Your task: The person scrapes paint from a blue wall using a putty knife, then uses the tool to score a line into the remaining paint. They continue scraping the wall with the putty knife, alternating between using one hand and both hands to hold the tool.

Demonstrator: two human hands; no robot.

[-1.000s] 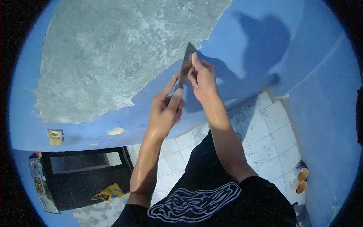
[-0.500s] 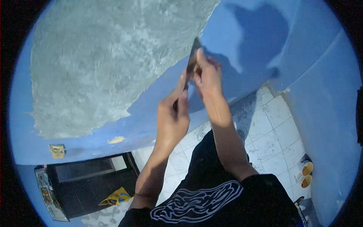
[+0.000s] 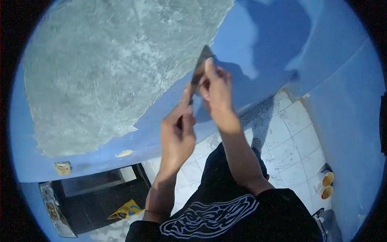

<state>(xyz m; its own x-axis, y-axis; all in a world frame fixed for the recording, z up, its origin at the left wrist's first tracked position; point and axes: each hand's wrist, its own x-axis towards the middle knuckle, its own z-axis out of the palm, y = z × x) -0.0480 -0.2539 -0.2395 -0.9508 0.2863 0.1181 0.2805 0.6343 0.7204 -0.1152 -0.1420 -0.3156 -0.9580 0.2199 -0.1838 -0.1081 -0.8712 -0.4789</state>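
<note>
In the middle of the view, both of my hands are on a flat trowel point(image 3: 199, 69) with a thin, dark blade. My right hand point(image 3: 219, 92) grips its upper part, thumb laid along the face. My left hand point(image 3: 176, 139) is closed around the lower end, its index finger stretched along the edge. The trowel is tilted, tip upward, in front of the border of a rough grey plaster patch point(image 3: 100, 72) on the blue wall point(image 3: 238, 36). Whether the blade touches the wall, I cannot tell. Its handle is mostly hidden by my fingers.
White floor tiles point(image 3: 288, 139) lie below, with two cups point(image 3: 327, 177) by the right wall. At lower left are a dark panel-like piece point(image 3: 92, 213) and a yellow bag point(image 3: 128, 209). A beige wall fitting point(image 3: 62, 168) sits below the plaster.
Both hands and the trowel have shifted slightly down and left. My grip looks the same. The head view has moved a little, and a foot shows more on the tiles.
</note>
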